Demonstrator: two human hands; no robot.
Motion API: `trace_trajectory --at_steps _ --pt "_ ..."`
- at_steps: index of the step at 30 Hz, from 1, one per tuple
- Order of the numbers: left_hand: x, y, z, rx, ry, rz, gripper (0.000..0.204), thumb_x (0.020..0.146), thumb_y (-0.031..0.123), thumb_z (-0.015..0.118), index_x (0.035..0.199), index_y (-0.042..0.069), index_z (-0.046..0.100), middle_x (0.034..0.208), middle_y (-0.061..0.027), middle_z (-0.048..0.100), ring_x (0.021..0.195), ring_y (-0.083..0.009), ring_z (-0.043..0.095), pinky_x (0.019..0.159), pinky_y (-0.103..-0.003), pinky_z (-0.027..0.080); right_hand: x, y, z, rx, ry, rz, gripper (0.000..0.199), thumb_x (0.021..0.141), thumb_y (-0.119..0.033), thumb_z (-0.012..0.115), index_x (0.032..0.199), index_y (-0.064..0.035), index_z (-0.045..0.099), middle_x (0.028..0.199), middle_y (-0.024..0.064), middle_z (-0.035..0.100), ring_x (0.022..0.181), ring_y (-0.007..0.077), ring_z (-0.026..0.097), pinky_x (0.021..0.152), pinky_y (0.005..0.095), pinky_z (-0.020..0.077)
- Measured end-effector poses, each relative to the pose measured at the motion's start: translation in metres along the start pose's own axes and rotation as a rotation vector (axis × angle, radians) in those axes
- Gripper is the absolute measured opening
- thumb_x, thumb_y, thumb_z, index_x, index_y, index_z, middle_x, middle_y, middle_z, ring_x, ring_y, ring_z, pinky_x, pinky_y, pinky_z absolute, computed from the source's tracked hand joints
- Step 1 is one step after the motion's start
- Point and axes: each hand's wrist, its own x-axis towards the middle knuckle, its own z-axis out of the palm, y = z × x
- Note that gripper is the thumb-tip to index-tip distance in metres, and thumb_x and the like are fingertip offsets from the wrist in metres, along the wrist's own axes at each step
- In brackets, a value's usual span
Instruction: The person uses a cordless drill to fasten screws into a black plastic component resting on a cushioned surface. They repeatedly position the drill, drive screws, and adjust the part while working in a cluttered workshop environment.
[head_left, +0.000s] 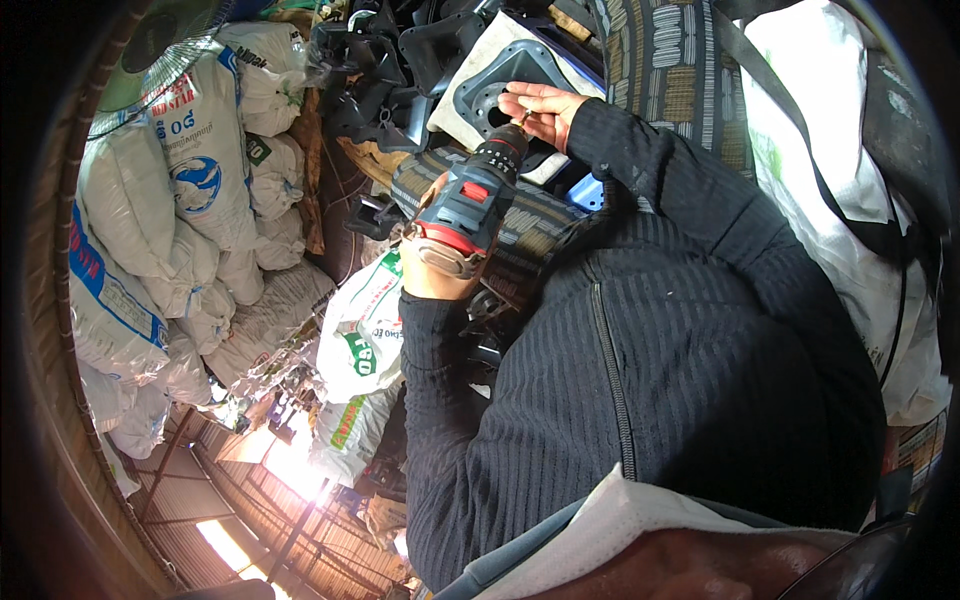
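Observation:
In my left hand (435, 270) I grip the handle of a cordless drill (465, 205), dark grey with red parts, its chuck pointing up and away. My right hand (545, 112) is at the drill's tip, thumb and fingers close together round a small metal piece that I cannot make out clearly. Just behind the fingers lies a grey moulded plastic part (478, 92) with a flared square rim and a round holed centre. It rests on a white-topped block (510, 32) beside my patterned trouser leg.
Black moulded plastic parts (440, 50) are heaped beyond the drill. Stuffed white sacks (205, 150) are stacked on the left, near a fan (150, 45). White bags (365, 330) stand by my left arm, and a large white sack (820, 100) is on the right. A blue object (586, 193) lies below my right wrist.

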Motion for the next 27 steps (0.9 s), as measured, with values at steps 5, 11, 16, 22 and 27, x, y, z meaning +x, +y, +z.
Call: trace_trajectory --at_steps 5,11,16,22,27 --pt "-0.001 -0.004 0.003 -0.073 -0.063 -0.11 0.065 0.068 0.018 0.078 0.126 0.006 0.052 0.12 -0.0087 0.062 0.103 -0.0241 0.065 0.088 -0.032 0.052 -0.002 -0.003 -0.003 -0.125 -0.001 0.01 0.042 0.095 -0.001 0.05 0.135 -0.0025 0.041 0.125 0.0162 0.058 0.113 0.0215 0.06 0.078 0.0268 0.0588" --pt "0.027 -0.01 -0.017 0.172 0.005 0.314 0.045 0.071 0.017 0.076 0.112 0.006 0.062 0.11 -0.0093 0.066 0.094 -0.0257 0.067 0.084 -0.034 0.052 0.002 -0.008 -0.009 -0.742 0.541 -0.348 0.039 0.094 -0.037 0.058 0.123 -0.0102 0.058 0.112 0.0041 0.065 0.081 0.0097 0.064 0.06 0.0237 0.0537" --pt "0.032 -0.019 -0.023 -0.206 0.037 -0.118 0.031 0.075 0.011 0.075 0.102 0.002 0.064 0.087 -0.0091 0.068 0.078 -0.0213 0.066 0.071 -0.034 0.052 0.049 0.017 -0.027 -1.068 0.358 -0.466 0.032 0.087 -0.025 0.068 0.117 -0.0136 0.065 0.11 0.0037 0.067 0.096 0.0138 0.062 0.085 0.0276 0.0494" --pt "0.056 -0.044 -0.018 -0.243 -0.067 -0.137 0.036 0.074 0.01 0.075 0.107 0.001 0.061 0.092 -0.0085 0.067 0.081 -0.0181 0.065 0.072 -0.033 0.052 0.047 0.02 -0.032 -1.206 0.362 -0.465 0.033 0.086 -0.023 0.066 0.119 -0.0144 0.065 0.116 0.0098 0.064 0.106 0.0213 0.06 0.093 0.033 0.0465" --pt "0.083 -0.047 -0.026 -0.125 -0.16 -0.135 0.037 0.074 0.027 0.077 0.1 0.005 0.064 0.087 -0.0133 0.069 0.079 -0.0303 0.069 0.07 -0.035 0.055 0.033 0.016 -0.022 -1.218 0.365 -0.464 0.035 0.086 -0.029 0.061 0.118 -0.0149 0.065 0.117 0.0119 0.063 0.11 0.0233 0.058 0.096 0.034 0.0447"
